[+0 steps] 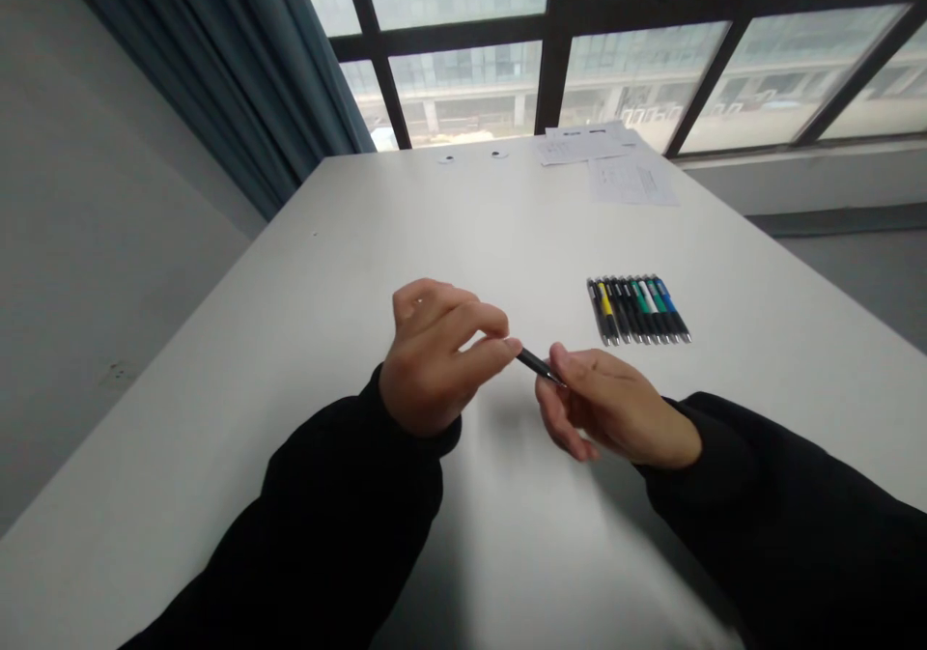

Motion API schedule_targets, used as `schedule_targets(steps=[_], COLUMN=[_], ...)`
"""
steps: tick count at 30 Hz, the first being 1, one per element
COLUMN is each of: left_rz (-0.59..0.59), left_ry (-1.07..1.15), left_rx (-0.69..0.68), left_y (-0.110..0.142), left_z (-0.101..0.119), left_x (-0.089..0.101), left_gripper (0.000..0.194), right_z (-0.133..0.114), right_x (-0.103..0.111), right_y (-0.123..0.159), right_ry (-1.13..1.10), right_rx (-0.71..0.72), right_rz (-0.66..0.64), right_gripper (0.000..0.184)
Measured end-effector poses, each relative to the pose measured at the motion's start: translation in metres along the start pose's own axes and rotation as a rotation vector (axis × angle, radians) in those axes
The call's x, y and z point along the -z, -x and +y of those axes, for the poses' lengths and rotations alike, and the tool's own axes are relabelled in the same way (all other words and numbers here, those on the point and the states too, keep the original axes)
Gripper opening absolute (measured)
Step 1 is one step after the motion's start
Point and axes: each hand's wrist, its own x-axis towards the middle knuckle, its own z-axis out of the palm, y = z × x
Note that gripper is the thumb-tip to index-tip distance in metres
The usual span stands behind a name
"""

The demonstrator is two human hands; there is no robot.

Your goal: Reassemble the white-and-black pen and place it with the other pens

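Head view: your left hand (432, 360) and right hand (615, 410) seem to pinch a black pen (540, 365). Other pens (637, 310) lie in a row.

The pens (638, 310) are glossy plastic, the tabletop (304, 322) smooth matt white.

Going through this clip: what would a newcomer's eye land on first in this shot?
The left hand and right hand meet mid-table, with a black pen between their fingers. Beyond them to the right, a tidy row of coloured pens lies on the white table. At the far edge lie loose papers, in front of a large window.
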Motion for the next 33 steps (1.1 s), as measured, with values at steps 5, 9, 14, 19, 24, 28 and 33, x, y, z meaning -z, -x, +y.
schedule_targets(steps=[5, 9, 14, 19, 24, 28, 33], left_rz=[-0.138, -0.232, -0.108, 0.147, -0.045, -0.074, -0.136], left_ry=[0.016, -0.011, 0.029, 0.213, 1.044, 1.204, 1.218], left_rx=[-0.089, -0.222, -0.286, 0.29, 0.702, 0.797, 0.729], left_y=[0.001, -0.002, -0.003, -0.004, -0.004, -0.007, -0.01], left_z=[-0.011, -0.014, -0.007, 0.006, 0.016, 0.021, 0.021], left_x=[-0.003, -0.002, -0.002, -0.008, -0.011, -0.005, 0.001], left_gripper=[0.013, 0.011, 0.012, 0.041, 0.078, 0.071, 0.061], right_z=[-0.007, -0.002, 0.01, 0.016, 0.018, 0.017, 0.017], right_x=[0.001, 0.001, -0.005, -0.01, -0.015, -0.02, -0.023], right_y=[0.004, 0.005, 0.006, 0.009, 0.008, 0.007, 0.008], right_ry=[0.697, 0.654, 0.304, 0.556, 0.769, 0.841, 0.841], right_rx=[0.161, 0.061, 0.012, 0.251, 0.353, 0.385, 0.354], right_rz=[0.217, 0.126, -0.067, 0.161, 0.23, 0.206, 0.127], right_gripper=[0.046, 0.047, 0.056, 0.049, 0.038, 0.032, 0.032])
